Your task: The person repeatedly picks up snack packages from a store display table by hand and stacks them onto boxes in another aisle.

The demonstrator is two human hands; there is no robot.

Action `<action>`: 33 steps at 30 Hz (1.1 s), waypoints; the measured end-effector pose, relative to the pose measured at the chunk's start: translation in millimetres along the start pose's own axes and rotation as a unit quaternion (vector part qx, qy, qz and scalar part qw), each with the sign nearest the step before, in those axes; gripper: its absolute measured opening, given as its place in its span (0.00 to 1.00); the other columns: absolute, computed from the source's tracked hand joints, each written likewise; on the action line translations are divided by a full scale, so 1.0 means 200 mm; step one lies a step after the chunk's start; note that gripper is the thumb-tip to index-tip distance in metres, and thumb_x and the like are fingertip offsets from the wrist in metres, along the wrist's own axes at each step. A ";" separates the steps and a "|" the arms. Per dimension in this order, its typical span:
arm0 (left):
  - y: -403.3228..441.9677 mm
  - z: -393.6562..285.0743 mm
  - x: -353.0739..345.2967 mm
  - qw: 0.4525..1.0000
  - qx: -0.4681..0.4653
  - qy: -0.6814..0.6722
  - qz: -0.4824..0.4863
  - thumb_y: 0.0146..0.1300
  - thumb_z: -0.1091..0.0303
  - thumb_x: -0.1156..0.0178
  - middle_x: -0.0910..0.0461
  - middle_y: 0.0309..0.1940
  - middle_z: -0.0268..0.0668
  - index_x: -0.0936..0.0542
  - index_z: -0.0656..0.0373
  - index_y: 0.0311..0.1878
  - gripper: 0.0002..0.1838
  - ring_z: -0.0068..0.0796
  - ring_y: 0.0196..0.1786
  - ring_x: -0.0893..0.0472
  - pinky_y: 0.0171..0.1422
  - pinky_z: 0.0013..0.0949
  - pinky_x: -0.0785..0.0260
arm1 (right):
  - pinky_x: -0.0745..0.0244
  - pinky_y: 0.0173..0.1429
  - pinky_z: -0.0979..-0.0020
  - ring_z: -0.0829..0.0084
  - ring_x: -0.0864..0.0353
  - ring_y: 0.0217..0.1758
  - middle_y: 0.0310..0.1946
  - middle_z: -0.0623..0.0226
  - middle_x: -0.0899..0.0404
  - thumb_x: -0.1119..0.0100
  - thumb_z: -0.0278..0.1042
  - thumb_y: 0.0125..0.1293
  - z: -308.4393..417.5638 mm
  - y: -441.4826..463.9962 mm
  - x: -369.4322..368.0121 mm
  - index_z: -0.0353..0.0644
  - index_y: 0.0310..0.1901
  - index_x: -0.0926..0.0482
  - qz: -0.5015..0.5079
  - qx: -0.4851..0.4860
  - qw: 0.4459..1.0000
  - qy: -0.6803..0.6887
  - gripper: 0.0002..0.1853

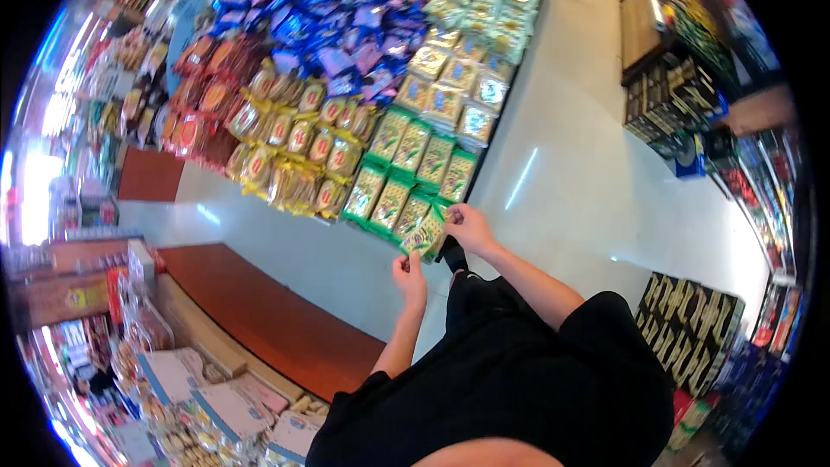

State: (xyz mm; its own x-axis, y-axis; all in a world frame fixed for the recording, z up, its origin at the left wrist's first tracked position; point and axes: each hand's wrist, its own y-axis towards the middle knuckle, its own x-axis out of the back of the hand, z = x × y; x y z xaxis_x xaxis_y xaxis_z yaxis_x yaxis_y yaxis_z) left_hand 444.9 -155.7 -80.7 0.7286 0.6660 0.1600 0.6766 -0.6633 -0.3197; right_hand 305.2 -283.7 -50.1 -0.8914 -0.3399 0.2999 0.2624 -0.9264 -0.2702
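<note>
A green-edged snack packet [424,234] is held between my two hands at the near corner of the display. My left hand [409,271] pinches its lower left end, and my right hand [468,227] pinches its upper right end. Rows of similar green packets [402,193] lie flat just beyond it, partly covered by the held one. Left of them are yellow-wrapped packets [301,136]. Silver-and-gold packets [445,100] lie farther up the display. The print on the held packet is too small to read.
Blue packets [324,13] are heaped at the display's far part, with red-wrapped packets [206,117] to the left. Pale floor [527,182] runs along the right side. A brown-red counter [259,307] stands at lower left. Stacked black-and-gold boxes [689,329] stand at lower right.
</note>
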 end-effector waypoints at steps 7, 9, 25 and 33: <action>-0.39 -0.05 -0.19 0.981 -0.097 0.089 0.142 0.66 0.65 0.38 0.26 0.30 0.31 0.26 0.64 0.42 0.12 0.19 0.32 0.30 0.36 0.26 0.35 | 0.27 0.39 0.60 0.60 0.21 0.32 0.28 0.54 0.22 0.28 0.49 0.50 -0.15 -0.41 0.45 0.33 0.37 0.21 -0.035 -0.024 0.996 -0.080 0.24; -0.51 -0.01 -0.30 0.971 -0.128 0.088 0.184 0.66 0.65 0.39 0.26 0.30 0.31 0.25 0.64 0.42 0.11 0.19 0.32 0.30 0.37 0.26 0.34 | 0.28 0.41 0.57 0.55 0.23 0.34 0.30 0.52 0.23 0.28 0.50 0.51 -0.28 -0.59 0.59 0.34 0.34 0.23 -0.101 0.017 0.986 -0.128 0.24; -2.25 0.17 -1.19 0.802 -0.289 0.146 0.502 0.58 0.60 0.30 0.26 0.26 0.35 0.28 0.67 0.36 0.20 0.22 0.29 0.30 0.33 0.29 0.34 | 0.32 0.33 0.62 0.59 0.27 0.27 0.25 0.56 0.28 0.30 0.39 0.54 -0.85 -2.51 1.58 0.33 0.28 0.28 -0.548 -0.091 0.831 0.028 0.19; -2.88 0.33 -1.57 0.645 -0.299 0.218 0.669 0.57 0.62 0.29 0.26 0.25 0.34 0.29 0.65 0.34 0.20 0.22 0.28 0.29 0.33 0.29 0.33 | 0.35 0.30 0.62 0.59 0.29 0.24 0.22 0.56 0.30 0.30 0.39 0.56 -1.17 -3.04 1.75 0.33 0.28 0.28 -0.717 -0.158 0.677 0.046 0.18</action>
State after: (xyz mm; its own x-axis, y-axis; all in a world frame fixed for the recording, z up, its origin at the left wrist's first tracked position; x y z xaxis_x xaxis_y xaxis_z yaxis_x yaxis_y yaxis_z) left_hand -181.1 40.5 -8.8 0.5768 -0.7108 0.4026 -0.7624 -0.6454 -0.0474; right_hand -252.4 197.4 5.4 -0.1684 0.8978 0.4071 -0.9771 -0.2066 0.0515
